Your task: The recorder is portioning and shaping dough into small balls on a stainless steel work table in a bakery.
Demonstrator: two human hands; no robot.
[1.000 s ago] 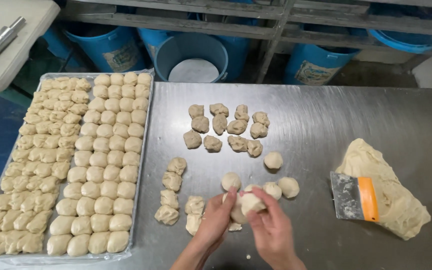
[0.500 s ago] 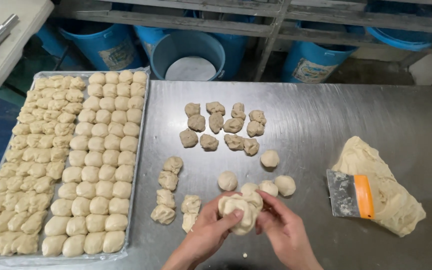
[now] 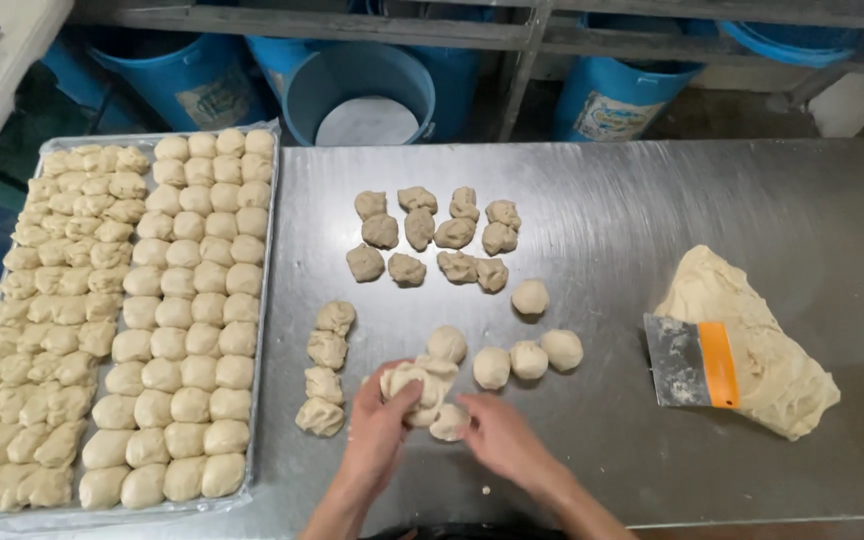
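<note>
Dough pieces (image 3: 414, 385) sit bunched in the left hand (image 3: 377, 430) grip, fingers curled over them, right hand (image 3: 497, 435) loosely cupping another lump against the steel surface (image 3: 652, 220). Rounded balls (image 3: 529, 358) wait just beyond, and the filled tray (image 3: 270, 300) sits left, handy for loading.

Smooth round dough balls (image 3: 528, 359) on the steel table: five
Big lumps of tan dough (image 3: 762, 350): one
Orange-handled metal scrapers (image 3: 694, 362): one – lying on the lump
Blue plastic buckets (image 3: 357, 92): four
</note>
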